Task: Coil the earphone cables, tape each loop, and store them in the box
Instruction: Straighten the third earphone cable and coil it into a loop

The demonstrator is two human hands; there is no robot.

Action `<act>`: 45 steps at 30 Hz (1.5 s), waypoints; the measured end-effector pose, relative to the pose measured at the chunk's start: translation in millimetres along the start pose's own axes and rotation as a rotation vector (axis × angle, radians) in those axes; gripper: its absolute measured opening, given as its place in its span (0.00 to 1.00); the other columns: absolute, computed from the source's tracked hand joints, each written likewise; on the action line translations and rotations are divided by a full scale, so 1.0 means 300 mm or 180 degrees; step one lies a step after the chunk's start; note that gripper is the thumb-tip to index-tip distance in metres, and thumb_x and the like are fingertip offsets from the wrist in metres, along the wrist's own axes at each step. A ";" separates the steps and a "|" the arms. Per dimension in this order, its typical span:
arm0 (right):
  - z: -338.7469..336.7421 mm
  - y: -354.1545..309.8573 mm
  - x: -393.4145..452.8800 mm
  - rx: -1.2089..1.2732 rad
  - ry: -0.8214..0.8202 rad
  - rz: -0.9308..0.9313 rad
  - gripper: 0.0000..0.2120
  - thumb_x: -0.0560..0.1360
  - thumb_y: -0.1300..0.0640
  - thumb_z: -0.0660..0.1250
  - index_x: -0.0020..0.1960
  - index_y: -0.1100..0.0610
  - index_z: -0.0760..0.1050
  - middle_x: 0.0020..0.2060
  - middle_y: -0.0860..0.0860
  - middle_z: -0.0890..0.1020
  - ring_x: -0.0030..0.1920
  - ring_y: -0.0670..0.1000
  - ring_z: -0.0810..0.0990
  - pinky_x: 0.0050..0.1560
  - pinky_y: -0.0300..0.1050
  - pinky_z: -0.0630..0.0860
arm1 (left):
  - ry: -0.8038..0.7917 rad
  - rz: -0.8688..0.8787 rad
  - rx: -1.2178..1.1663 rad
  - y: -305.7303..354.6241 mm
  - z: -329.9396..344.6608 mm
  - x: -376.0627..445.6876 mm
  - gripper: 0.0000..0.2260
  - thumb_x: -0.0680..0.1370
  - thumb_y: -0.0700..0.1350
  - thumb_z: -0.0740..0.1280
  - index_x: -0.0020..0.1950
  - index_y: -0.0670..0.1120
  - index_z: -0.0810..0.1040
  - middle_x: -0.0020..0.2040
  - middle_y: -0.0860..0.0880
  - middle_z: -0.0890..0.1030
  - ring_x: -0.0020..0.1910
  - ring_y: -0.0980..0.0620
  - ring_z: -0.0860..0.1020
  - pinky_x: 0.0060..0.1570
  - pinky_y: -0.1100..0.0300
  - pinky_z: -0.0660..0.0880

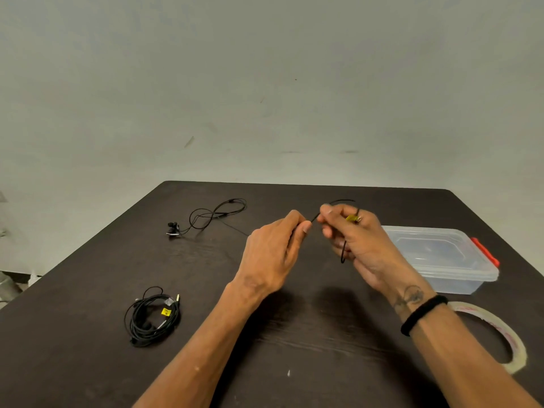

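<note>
We see both hands raised over the middle of the dark wooden table [88,363], close together. The left hand [273,254] has its fingers curled, thumb and forefinger pinching a thin black earphone cable [343,254]. The right hand [353,234] also pinches that cable just beside the left thumb tip, and its curled fingers hold more of it: one stretch arcs above the knuckles, another hangs down in front of the palm. A small yellow tag [351,218] sits on the cable at the right hand's fingers (print too small to read). The right wrist carries a black band [424,315] and a dark tattoo just above it.

Behind the right hand, on the table's right side, stands a clear plastic box [447,260] with its lid on and a red clasp at its right end. Nearer us, partly under the right forearm, lies a roll of clear tape [512,343]; faint reddish printing runs round its core, not legible.

On the left, near us, a coiled black earphone set [153,318] lies bundled, with a yellow label (unreadable), a bit of clear tape and a gold jack plug sticking up. Farther back left, well apart from it, a second earphone set [215,214] lies loose and uncoiled, buds at its left end.
</note>
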State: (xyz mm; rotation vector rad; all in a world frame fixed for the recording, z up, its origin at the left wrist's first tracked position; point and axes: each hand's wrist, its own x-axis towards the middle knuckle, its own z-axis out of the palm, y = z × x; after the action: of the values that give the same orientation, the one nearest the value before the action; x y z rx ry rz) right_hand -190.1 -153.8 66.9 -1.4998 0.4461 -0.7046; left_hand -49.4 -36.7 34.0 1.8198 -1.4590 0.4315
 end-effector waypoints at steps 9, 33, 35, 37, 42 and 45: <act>0.008 0.008 -0.004 -0.0139 0.0107 -0.0127 0.10 0.79 0.50 0.73 0.49 0.56 0.88 0.31 0.52 0.75 0.32 0.44 0.71 0.34 0.39 0.67 | -0.0057 0.0325 0.0106 0.026 0.006 -0.007 0.11 0.87 0.56 0.57 0.53 0.51 0.73 0.37 0.60 0.71 0.34 0.57 0.70 0.34 0.61 0.70; -0.020 -0.025 0.017 0.1164 0.0933 -0.0353 0.16 0.83 0.49 0.67 0.37 0.50 0.77 0.32 0.49 0.78 0.30 0.45 0.70 0.30 0.38 0.62 | 0.0190 -0.0139 0.0333 -0.043 -0.003 -0.009 0.11 0.88 0.56 0.56 0.54 0.53 0.74 0.41 0.56 0.78 0.36 0.54 0.75 0.35 0.51 0.75; -0.036 -0.027 0.021 0.1140 0.0832 -0.0414 0.11 0.82 0.49 0.68 0.44 0.52 0.80 0.34 0.50 0.78 0.29 0.44 0.67 0.30 0.38 0.61 | 0.0269 -0.0213 0.0336 -0.061 -0.008 -0.010 0.11 0.88 0.55 0.56 0.52 0.52 0.73 0.38 0.56 0.76 0.34 0.53 0.73 0.33 0.53 0.73; -0.024 -0.011 0.019 0.0566 0.0716 -0.0484 0.07 0.79 0.50 0.72 0.48 0.54 0.82 0.34 0.48 0.78 0.29 0.43 0.69 0.32 0.40 0.64 | 0.0289 -0.0178 0.0327 -0.048 -0.010 -0.009 0.11 0.88 0.54 0.56 0.51 0.51 0.73 0.38 0.56 0.75 0.33 0.54 0.72 0.32 0.55 0.69; 0.026 0.036 -0.008 -0.0757 0.0271 -0.0348 0.13 0.75 0.42 0.75 0.45 0.52 0.88 0.32 0.46 0.83 0.33 0.40 0.75 0.36 0.35 0.72 | 0.0122 0.0069 0.0298 0.001 0.014 -0.014 0.10 0.88 0.54 0.57 0.54 0.51 0.73 0.42 0.57 0.76 0.35 0.54 0.73 0.32 0.54 0.71; 0.027 0.053 -0.007 -0.0510 0.0192 -0.0007 0.18 0.75 0.39 0.74 0.42 0.54 0.87 0.31 0.48 0.78 0.29 0.43 0.70 0.28 0.35 0.67 | 0.0074 0.0054 0.0185 -0.001 0.023 -0.017 0.08 0.87 0.54 0.58 0.55 0.52 0.74 0.43 0.56 0.76 0.36 0.53 0.74 0.33 0.51 0.74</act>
State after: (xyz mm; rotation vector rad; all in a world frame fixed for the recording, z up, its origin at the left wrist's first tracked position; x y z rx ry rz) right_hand -183.8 -147.4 51.4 -1.6325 0.5577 -0.7313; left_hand -51.9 -38.2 25.7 1.8430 -1.4608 0.5067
